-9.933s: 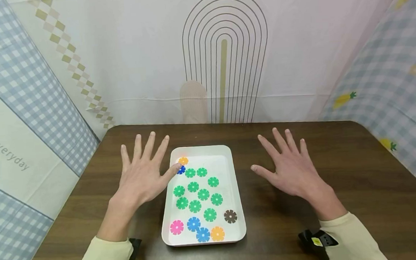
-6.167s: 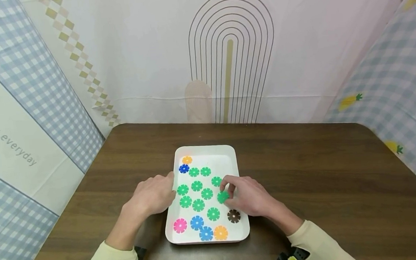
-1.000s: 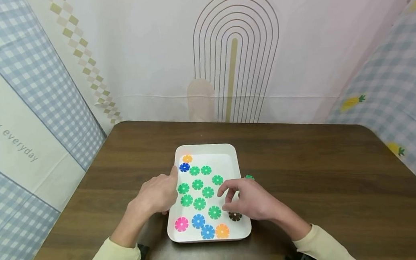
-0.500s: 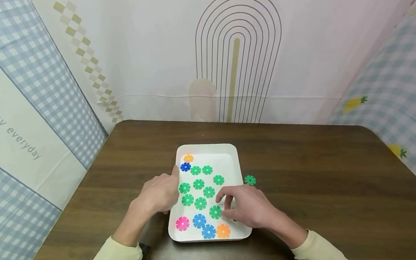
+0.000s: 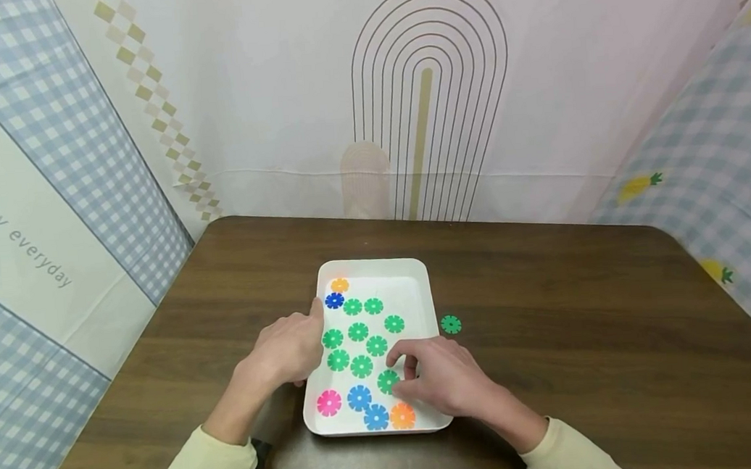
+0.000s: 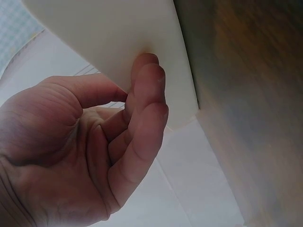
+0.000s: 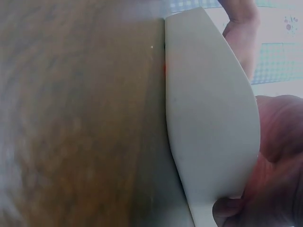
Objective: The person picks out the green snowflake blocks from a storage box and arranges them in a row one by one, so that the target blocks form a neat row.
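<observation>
A white tray (image 5: 404, 276) holds several green, blue, orange and pink plastic snowflake discs. My left hand (image 5: 292, 348) grips its left rim; in the left wrist view the bent fingers of this hand (image 6: 94, 137) press the outer wall. My right hand (image 5: 447, 375) reaches over the right rim, its index finger and thumb bent around the edges of a green snowflake disc (image 5: 386, 382) lying in the tray. Another green disc (image 5: 451, 324) lies on the table, just right of the tray. In the right wrist view a fingertip (image 7: 226, 207) touches the tray wall (image 7: 208, 109).
The tray stands on a brown wooden table (image 5: 585, 336). A pink disc (image 5: 329, 403), two light blue discs and an orange disc (image 5: 403, 416) lie near its front; a dark blue disc (image 5: 334, 300) lies at its back left. A white printed curtain (image 5: 262, 111) hangs behind.
One green disc has gone from the tray's right side to the table. My right hand has moved slightly towards the front, onto another green disc, and now covers the brown disc. The left hand stays on the rim.
</observation>
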Motion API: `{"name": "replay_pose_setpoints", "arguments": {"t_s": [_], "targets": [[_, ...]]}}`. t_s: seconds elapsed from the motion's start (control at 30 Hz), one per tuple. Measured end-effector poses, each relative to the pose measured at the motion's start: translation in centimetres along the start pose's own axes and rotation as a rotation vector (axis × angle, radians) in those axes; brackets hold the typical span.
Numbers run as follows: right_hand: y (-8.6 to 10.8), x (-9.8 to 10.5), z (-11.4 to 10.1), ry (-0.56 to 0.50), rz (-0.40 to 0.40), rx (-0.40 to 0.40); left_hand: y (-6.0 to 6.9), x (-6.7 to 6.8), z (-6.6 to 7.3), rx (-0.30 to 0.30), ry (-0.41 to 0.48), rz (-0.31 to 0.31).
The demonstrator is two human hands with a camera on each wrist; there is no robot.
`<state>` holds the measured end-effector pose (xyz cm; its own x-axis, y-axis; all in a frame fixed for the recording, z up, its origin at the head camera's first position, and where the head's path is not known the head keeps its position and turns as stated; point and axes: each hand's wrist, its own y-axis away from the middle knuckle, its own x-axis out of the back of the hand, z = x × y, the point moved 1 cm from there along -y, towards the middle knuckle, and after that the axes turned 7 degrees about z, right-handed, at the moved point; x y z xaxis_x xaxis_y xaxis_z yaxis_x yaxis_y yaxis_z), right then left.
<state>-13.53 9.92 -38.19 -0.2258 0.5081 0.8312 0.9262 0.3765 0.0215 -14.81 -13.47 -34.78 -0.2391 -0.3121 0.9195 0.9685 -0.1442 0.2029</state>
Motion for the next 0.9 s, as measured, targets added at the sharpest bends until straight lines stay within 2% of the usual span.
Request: {"name": "replay_pose_setpoints", "arguments": {"t_s": [0.47,0.9], "targets": [[-0.02,-0.32,-0.26,0.071,0.019,0.002,0.22,0.19,0.22,0.015,0.003,-0.011],[-0.22,-0.29,-0.52,0.087,-0.039,-0.034,0.25,0.19,0.22,0.008,-0.001,-0.007]]}}
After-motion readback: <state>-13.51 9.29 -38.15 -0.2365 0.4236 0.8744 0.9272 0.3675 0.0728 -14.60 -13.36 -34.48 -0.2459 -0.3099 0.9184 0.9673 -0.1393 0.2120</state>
